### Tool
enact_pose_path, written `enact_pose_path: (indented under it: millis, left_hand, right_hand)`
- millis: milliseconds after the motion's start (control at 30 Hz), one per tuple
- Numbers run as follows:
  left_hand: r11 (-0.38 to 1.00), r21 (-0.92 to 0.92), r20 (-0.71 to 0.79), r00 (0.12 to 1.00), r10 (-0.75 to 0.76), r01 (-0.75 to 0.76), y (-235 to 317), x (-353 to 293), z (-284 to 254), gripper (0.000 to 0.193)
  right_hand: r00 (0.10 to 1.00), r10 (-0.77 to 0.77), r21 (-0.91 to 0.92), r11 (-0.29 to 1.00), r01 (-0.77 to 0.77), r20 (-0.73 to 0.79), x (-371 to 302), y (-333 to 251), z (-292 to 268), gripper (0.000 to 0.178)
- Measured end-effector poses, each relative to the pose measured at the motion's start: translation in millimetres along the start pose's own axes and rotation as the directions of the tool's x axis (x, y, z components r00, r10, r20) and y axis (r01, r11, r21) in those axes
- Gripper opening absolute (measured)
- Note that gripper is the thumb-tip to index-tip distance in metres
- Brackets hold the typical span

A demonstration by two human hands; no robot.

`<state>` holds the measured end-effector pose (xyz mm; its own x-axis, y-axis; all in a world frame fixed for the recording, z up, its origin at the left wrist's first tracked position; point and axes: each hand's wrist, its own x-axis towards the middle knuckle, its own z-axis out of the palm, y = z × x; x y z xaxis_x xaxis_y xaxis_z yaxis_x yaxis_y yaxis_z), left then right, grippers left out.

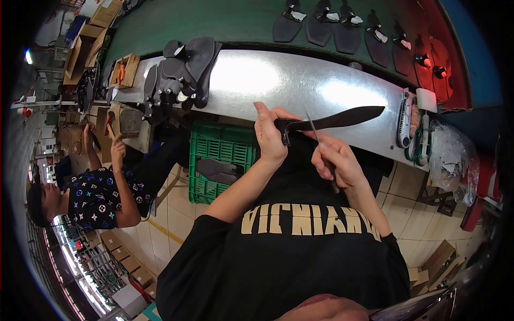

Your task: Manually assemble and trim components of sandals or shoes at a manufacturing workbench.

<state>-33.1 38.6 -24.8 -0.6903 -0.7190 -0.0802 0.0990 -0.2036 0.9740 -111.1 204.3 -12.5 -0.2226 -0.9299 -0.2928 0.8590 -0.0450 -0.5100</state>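
My left hand [272,136] is closed around the heel end of a black sandal [350,116], its thumb pointing up. The sandal's long, thin sole stretches to the right over the front edge of the metal bench [257,80]. Held in my right hand [338,158] is a knife with a thin blade [312,123]; its handle runs down through my fist. The blade stands upright against the near edge of the sandal, close to my left fingers. Whether it is cutting into the edge cannot be made out.
Black soles and sandals [184,75] are piled at the bench's left. Several sandals [347,29] line the green surface [241,24] beyond. A box cutter [403,120], green-handled scissors [420,150] and plastic bag [452,152] lie right. A green crate [199,187] holds soles; a co-worker [101,195] grips a hammer.
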Motion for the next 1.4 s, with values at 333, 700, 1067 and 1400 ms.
enact_pose_path:
  millis: [333, 700, 1067, 1400]
  left_hand:
    - [0.998, -0.033, 0.062, 0.997, -0.046, 0.048, 12.7, 1.6, -4.6, 0.099]
    - [0.227, -0.773, 0.404, 0.735, -0.544, 0.593, -4.1, 10.0, -6.9, 0.056]
    - [0.456, -0.76, 0.181, 0.825, -0.535, 0.463, -8.6, 11.4, -1.5, 0.061]
    - [0.67, -0.666, -0.038, 0.881, -0.471, 0.329, 13.5, 38.7, -34.7, 0.058]
  right_hand:
    - [0.767, -0.6, -0.952, 0.028, 0.304, 0.227, 7.9, 21.1, 14.9, 0.014]
    - [0.728, -0.667, -0.977, -0.005, 0.213, 0.162, 9.2, 12.8, 16.9, 0.006]
    - [0.788, -0.584, -0.974, -0.026, 0.223, 0.196, 9.1, 28.7, 19.8, 0.005]
    - [0.792, -0.609, -0.989, 0.078, 0.125, 0.052, 7.6, 8.5, 11.2, 0.004]
